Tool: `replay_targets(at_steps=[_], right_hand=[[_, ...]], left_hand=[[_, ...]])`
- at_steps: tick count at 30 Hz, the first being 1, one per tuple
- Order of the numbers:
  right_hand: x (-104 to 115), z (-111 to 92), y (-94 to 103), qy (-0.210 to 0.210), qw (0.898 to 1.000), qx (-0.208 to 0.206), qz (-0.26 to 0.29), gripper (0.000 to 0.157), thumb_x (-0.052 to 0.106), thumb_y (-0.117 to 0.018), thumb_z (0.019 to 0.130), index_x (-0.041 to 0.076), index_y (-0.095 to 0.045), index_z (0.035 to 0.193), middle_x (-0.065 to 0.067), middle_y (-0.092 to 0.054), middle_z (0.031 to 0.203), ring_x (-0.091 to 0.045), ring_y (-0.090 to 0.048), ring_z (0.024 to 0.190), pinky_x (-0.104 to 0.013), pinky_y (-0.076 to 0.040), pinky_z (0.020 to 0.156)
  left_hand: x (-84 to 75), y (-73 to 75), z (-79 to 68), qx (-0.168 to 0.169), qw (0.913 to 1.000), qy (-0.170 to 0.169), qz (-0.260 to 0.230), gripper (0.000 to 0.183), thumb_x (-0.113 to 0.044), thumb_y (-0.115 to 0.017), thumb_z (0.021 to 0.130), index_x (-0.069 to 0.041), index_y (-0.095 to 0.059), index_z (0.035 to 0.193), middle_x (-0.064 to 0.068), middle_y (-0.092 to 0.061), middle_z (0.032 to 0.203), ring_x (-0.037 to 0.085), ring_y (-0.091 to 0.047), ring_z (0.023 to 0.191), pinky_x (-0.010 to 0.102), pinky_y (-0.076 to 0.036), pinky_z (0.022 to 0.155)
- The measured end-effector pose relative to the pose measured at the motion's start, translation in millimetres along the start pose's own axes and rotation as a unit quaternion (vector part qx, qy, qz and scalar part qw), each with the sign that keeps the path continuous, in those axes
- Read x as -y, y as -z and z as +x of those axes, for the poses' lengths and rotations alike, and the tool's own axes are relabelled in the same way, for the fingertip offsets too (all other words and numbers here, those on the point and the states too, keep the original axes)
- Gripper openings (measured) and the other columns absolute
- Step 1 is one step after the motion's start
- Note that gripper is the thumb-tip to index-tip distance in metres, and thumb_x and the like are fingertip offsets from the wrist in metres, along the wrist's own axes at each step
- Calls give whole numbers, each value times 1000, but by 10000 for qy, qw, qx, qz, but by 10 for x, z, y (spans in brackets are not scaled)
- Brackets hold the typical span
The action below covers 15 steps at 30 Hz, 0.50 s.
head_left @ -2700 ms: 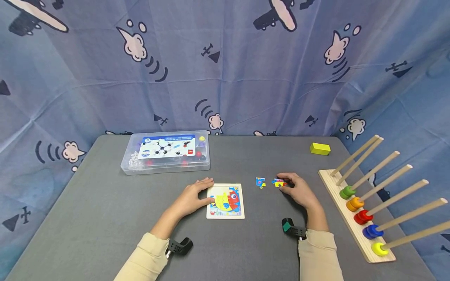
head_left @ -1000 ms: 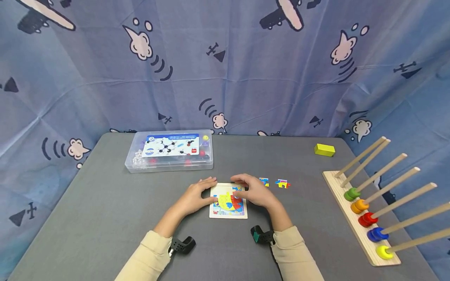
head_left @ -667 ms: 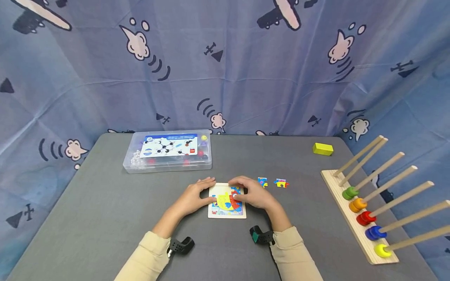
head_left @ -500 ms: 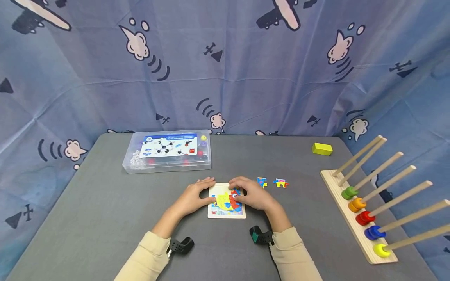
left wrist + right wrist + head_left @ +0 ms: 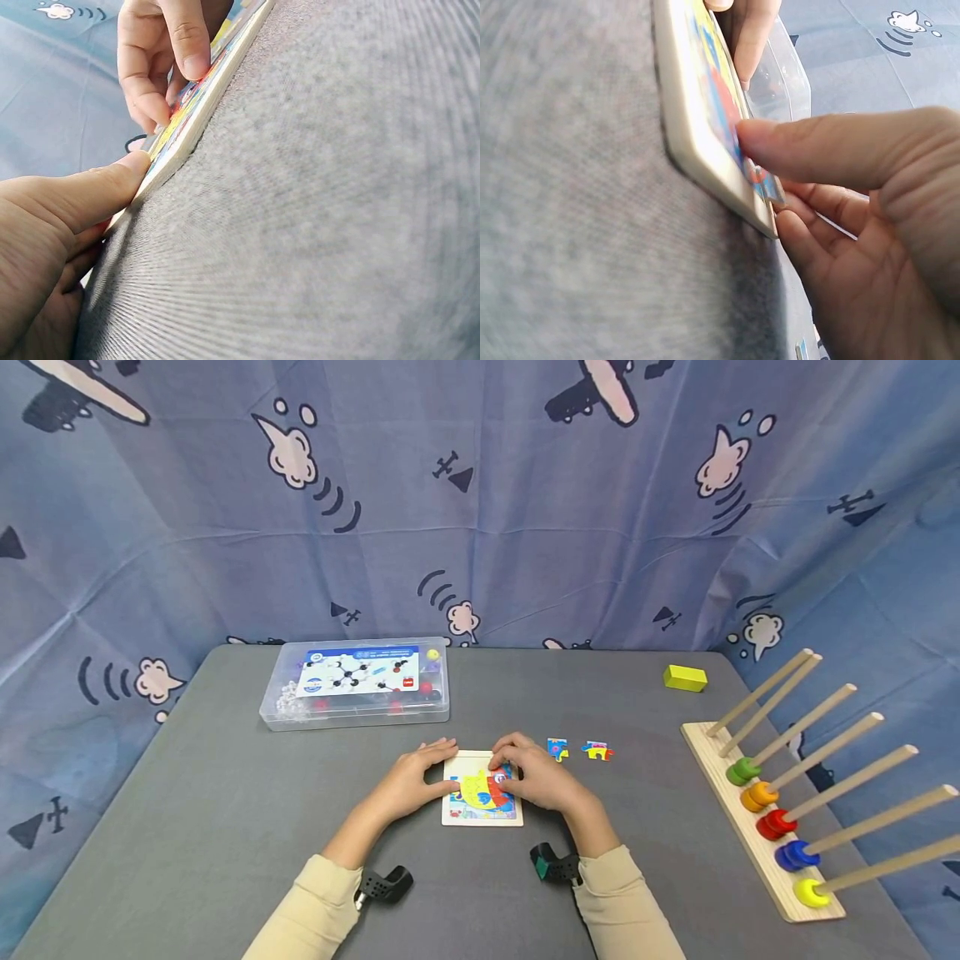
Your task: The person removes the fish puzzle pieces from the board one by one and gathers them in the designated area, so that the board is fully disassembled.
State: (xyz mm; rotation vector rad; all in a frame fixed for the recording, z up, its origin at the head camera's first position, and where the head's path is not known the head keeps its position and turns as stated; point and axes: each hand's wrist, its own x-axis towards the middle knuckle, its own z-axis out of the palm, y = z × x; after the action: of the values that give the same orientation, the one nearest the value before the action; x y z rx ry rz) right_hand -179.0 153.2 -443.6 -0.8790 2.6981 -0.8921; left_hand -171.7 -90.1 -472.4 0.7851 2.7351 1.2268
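A square wooden puzzle board lies on the grey table, its colourful fish picture facing up. My left hand holds the board by its left side, the thumb over the rim onto the picture in the left wrist view. My right hand is over the board's upper right part, thumb and fingertip curled down around a red-and-blue puzzle piece. In the right wrist view the thumb presses at this piece; the far fingertips are partly hidden. Two loose puzzle pieces, one blue and one yellow-and-red, lie right of the board.
A clear plastic box of molecule-model parts lies at the back left. One yellow block sits at the back right. Along the right edge stands a wooden rack with tall pegs and coloured rings. A patterned curtain hangs behind the table.
My right hand has moved left from the loose yellow-and-red piece to the board. Over the last second its fingertip has drawn in closer to the thumb. My left hand has stayed put.
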Motion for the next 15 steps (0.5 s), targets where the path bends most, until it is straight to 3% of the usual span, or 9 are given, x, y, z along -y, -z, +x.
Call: replay_targets(at_steps=[8,15], right_hand=[[28,-2,0,-51,9999,-73,-113,19,8,-72,82,11,-65,100,-4,-56,113,-22,-49,103,-38,-46,86],[34,-10,-4,-236,9997,-98,-12,33,8,-72,82,9,-60,114,-6,-59,116,-21,-51,101,-41,-46,89]], left_hand=[[-4,-2,2,-6,10000,14,34,56,-25,-74,82,0,-57,129,10,-53,138,25,-43,134,46,-27,116],[-8,-1,1,2,10000,15,15,56,-24,-74,82,0,-57,129,11,-53,138,26,-42,135,46,-26,116]])
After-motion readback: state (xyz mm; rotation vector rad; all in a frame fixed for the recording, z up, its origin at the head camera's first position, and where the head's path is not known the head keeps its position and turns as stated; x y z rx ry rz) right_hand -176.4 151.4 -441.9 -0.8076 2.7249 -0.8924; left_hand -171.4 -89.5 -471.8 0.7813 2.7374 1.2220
